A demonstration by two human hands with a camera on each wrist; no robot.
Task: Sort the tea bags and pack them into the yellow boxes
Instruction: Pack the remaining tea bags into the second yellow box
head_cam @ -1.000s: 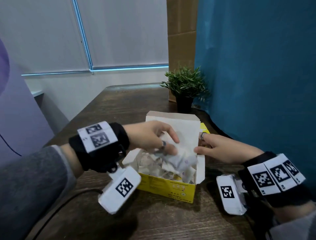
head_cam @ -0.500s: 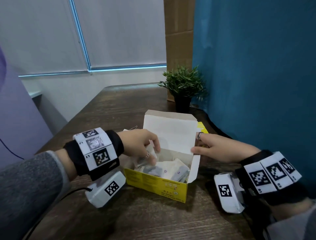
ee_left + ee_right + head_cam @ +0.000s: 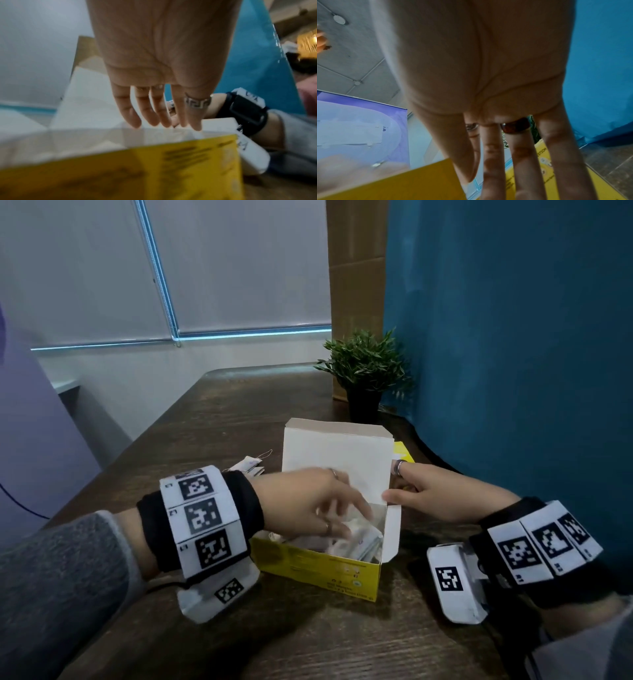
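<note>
Head view, dark wooden table (image 3: 239,412), teal curtain (image 3: 513,337), left hand (image 3: 308,505) released, right hand (image 3: 435,498) steadying yellow box (image 3: 318,566)

**Wrist rigs and rings**

Grey sleeves on both arms. Each wrist carries a black band (image 3: 202,518) wrapped in white panels with black square codes — a white camera block (image 3: 455,582) hangs beneath. Patterned silver ring (image 3: 197,103) on left hand (image 3: 308,505); dark ring on right hand (image 3: 442,498).
</note>
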